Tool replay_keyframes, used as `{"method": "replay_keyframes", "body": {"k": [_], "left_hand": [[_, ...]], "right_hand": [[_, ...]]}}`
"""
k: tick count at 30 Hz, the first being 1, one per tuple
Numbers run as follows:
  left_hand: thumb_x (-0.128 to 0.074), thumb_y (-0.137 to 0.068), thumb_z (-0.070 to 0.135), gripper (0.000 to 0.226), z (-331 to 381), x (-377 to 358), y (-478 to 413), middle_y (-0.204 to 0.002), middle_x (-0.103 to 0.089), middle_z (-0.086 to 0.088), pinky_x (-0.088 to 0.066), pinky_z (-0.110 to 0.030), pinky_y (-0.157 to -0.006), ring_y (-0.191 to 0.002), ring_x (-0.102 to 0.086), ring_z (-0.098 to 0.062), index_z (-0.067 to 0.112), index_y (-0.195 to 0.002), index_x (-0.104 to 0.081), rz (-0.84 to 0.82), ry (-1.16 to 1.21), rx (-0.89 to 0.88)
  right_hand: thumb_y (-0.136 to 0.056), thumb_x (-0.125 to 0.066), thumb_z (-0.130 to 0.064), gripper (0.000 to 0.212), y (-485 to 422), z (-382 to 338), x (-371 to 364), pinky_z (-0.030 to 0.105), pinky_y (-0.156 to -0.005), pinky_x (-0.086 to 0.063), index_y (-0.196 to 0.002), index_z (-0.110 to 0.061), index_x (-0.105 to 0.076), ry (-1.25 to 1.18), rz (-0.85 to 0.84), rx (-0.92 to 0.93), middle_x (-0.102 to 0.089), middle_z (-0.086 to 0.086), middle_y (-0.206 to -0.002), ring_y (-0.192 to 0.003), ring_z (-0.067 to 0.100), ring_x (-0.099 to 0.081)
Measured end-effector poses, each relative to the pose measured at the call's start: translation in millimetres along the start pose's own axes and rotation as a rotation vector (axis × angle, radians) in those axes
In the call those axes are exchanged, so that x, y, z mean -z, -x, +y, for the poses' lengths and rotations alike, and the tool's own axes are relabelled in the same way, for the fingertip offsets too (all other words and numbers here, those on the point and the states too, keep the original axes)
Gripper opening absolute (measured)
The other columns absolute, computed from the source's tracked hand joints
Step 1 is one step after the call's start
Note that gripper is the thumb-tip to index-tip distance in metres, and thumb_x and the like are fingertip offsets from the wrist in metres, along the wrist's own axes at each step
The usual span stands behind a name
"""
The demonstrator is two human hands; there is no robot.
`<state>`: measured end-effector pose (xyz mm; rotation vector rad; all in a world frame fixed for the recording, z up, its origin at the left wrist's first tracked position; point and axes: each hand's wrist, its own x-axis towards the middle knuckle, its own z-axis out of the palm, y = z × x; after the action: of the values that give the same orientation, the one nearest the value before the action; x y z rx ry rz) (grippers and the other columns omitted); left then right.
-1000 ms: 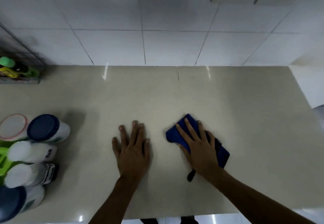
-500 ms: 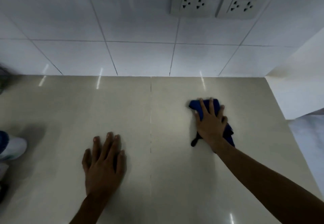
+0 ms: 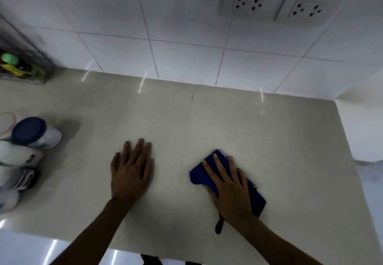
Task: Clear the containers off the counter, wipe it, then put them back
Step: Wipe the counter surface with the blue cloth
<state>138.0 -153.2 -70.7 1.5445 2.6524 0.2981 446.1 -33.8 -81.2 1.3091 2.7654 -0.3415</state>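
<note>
**Ana:** Beige counter (image 3: 269,140), white tiled wall (image 3: 186,53) behind it. Where does the cloth sit?

**Ben:** The blue cloth (image 3: 199,176) lies flat on the counter under the right hand (image 3: 230,190). That hand is spread open, fingers straight, palm pressing the cloth down rather than gripping it. A dark strap or loop from the cloth pokes out below the wrist, toward the counter's near edge.

**Ana:** And the other hand?

**Ben:** The left hand (image 3: 131,173) is open too, palm flat on bare counter, fingers together. It rests well apart from the cloth, with a thin seam in the countertop running between the two hands.

**Ana:** How much room around them?

**Ben:** Ahead of both hands the surface runs bare up to the wall. Right of the right hand it stays bare to the counter's right edge, where a white side wall begins. The near edge passes just under both forearms.

**Ana:** The containers?

**Ben:** The containers (image 3: 22,161) are bunched far to the left of the left hand, at the counter's left edge; one with a dark blue lid (image 3: 29,129) stands nearest the open area. Beyond them, against the wall, a wire rack (image 3: 27,72) holds blurred green and yellow items. Two wall sockets (image 3: 277,5) sit high above the right hand.
</note>
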Motion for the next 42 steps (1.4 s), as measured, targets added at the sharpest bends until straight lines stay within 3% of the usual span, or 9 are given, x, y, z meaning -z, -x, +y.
{"method": "replay_keyframes", "body": {"k": [5,10,13,18,23,26,36,39,42], "left_hand": [[-0.030,-0.110,0.054,0.061,1,-5,4,-0.180,-0.023,0.012,-0.021,-0.053,-0.132,-0.169,-0.015,-0.025,0.042,-0.170,-0.029,0.005,0.020,0.024],[-0.028,-0.111,0.055,0.060,3,-6,11,-0.179,-0.023,0.014,-0.019,-0.051,-0.133,-0.169,-0.013,-0.021,0.044,-0.170,-0.028,0.006,0.041,0.066],[-0.028,-0.111,0.054,0.060,4,-8,16,-0.180,-0.021,0.014,-0.017,-0.049,-0.133,-0.170,-0.012,-0.019,0.044,-0.170,-0.027,0.002,0.051,0.082],[-0.027,-0.112,0.048,0.059,-3,-11,21,-0.180,-0.021,0.012,-0.014,-0.046,-0.133,-0.169,-0.009,-0.018,0.040,-0.170,-0.028,-0.018,0.077,0.057],[-0.027,-0.113,0.042,0.058,-13,-17,26,-0.180,-0.023,0.011,-0.017,-0.046,-0.132,-0.169,-0.012,-0.019,0.038,-0.171,-0.028,-0.021,0.047,0.034],[-0.028,-0.114,0.041,0.058,-14,-17,32,-0.180,-0.020,0.011,-0.015,-0.044,-0.133,-0.170,-0.009,-0.018,0.038,-0.171,-0.025,-0.021,0.041,0.025],[-0.026,-0.114,0.044,0.061,-16,-20,62,-0.182,-0.005,0.016,-0.012,-0.044,-0.133,-0.171,-0.002,-0.019,0.044,-0.173,-0.009,-0.038,-0.010,-0.051],[-0.028,-0.114,0.045,0.062,-14,-21,64,-0.182,-0.003,0.017,-0.014,-0.045,-0.132,-0.171,-0.002,-0.019,0.045,-0.172,-0.007,-0.038,-0.036,-0.053],[-0.030,-0.114,0.046,0.063,-14,-17,64,-0.182,-0.006,0.016,-0.017,-0.045,-0.130,-0.170,-0.005,-0.021,0.044,-0.173,-0.009,-0.067,-0.022,-0.054]], "right_hand": [[-0.102,-0.032,-0.063,0.069,-17,65,17,0.064,-0.118,-0.029,-0.164,-0.046,-0.009,0.005,0.003,-0.207,-0.002,-0.003,-0.176,-0.159,0.043,-0.012],[-0.105,-0.034,-0.062,0.064,-100,37,26,0.065,-0.124,-0.020,-0.163,-0.047,-0.012,-0.077,0.026,-0.259,-0.004,-0.002,-0.176,-0.158,0.048,-0.002],[-0.105,-0.039,-0.057,0.062,-109,-10,23,0.063,-0.124,-0.021,-0.163,-0.044,-0.019,-0.079,0.016,-0.125,-0.007,-0.001,-0.176,-0.158,0.047,-0.005],[-0.105,-0.047,-0.051,0.065,-47,-87,7,0.061,-0.126,-0.017,-0.163,-0.045,-0.018,-0.120,-0.038,0.127,-0.001,-0.006,-0.176,-0.160,0.041,-0.004],[-0.102,-0.051,-0.049,0.073,22,-107,-10,0.062,-0.126,-0.017,-0.163,-0.046,-0.010,-0.117,-0.076,0.296,0.005,-0.008,-0.176,-0.161,0.040,0.001],[-0.098,-0.054,-0.055,0.078,46,-105,-16,0.063,-0.123,-0.023,-0.163,-0.049,-0.010,-0.067,-0.085,0.400,0.004,-0.009,-0.176,-0.160,0.041,-0.006],[-0.089,-0.044,-0.079,0.076,53,-108,-5,0.054,-0.110,-0.044,-0.158,-0.053,-0.027,0.045,-0.053,0.561,-0.027,-0.008,-0.172,-0.150,0.038,-0.038],[-0.088,-0.049,-0.077,0.075,46,-125,-7,0.051,-0.109,-0.047,-0.156,-0.054,-0.031,-0.030,-0.176,0.534,-0.036,-0.009,-0.168,-0.146,0.034,-0.047],[-0.096,-0.046,-0.074,0.065,59,-137,-11,0.050,-0.115,-0.046,-0.156,-0.049,-0.038,-0.144,-0.099,0.362,-0.048,-0.002,-0.161,-0.148,0.027,-0.044]]}}
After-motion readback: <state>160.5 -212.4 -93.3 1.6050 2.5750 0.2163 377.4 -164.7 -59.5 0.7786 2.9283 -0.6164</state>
